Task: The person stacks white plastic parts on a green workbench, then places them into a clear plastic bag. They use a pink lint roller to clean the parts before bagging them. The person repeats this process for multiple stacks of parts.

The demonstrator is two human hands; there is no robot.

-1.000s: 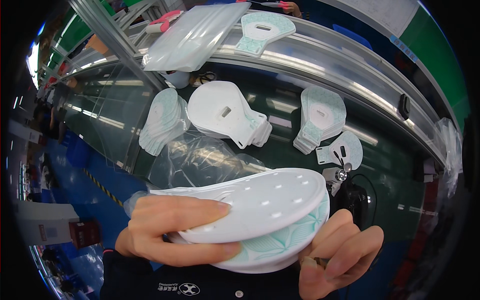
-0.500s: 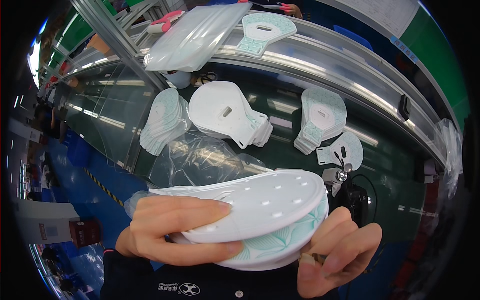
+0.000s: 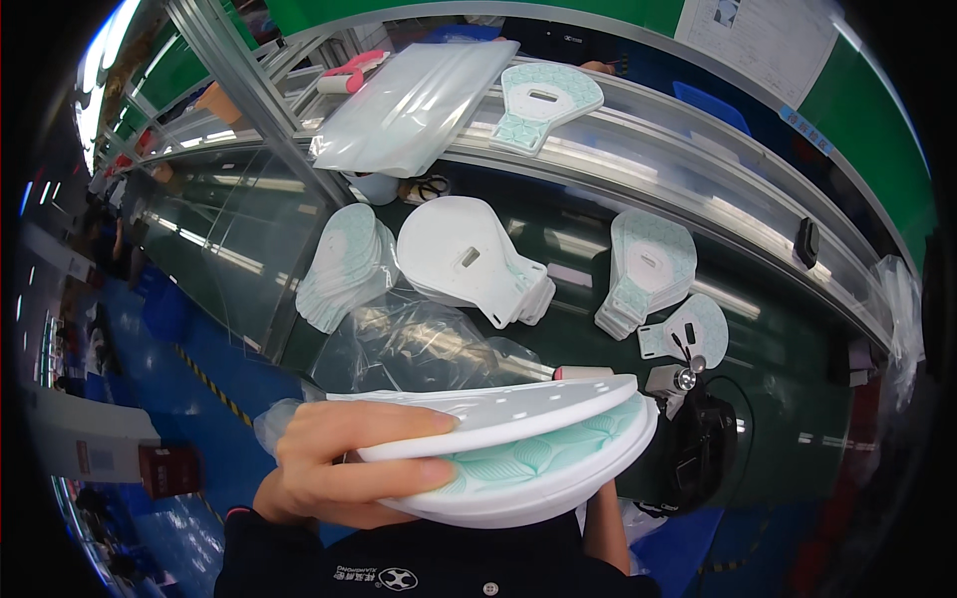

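While the left hand (image 3: 374, 456) pinched a near white panel (image 3: 528, 407), its right end gaped over a leaf-patterned panel (image 3: 548, 448), unclosed — paddle-shaped panels (image 3: 464, 239) lay stacked farther off — right hand hidden, its grip impossible to tell.

Dark shirt (image 3: 538, 560), white emblem (image 3: 399, 579), pale button (image 3: 490, 589)

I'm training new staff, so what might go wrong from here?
The white upper panel might slip: the left hand grips it toward one end, with a gap between it and the patterned lower panel.
The crumpled clear plastic lies close behind and might snag.
The black device near the panels' right end might get bumped.
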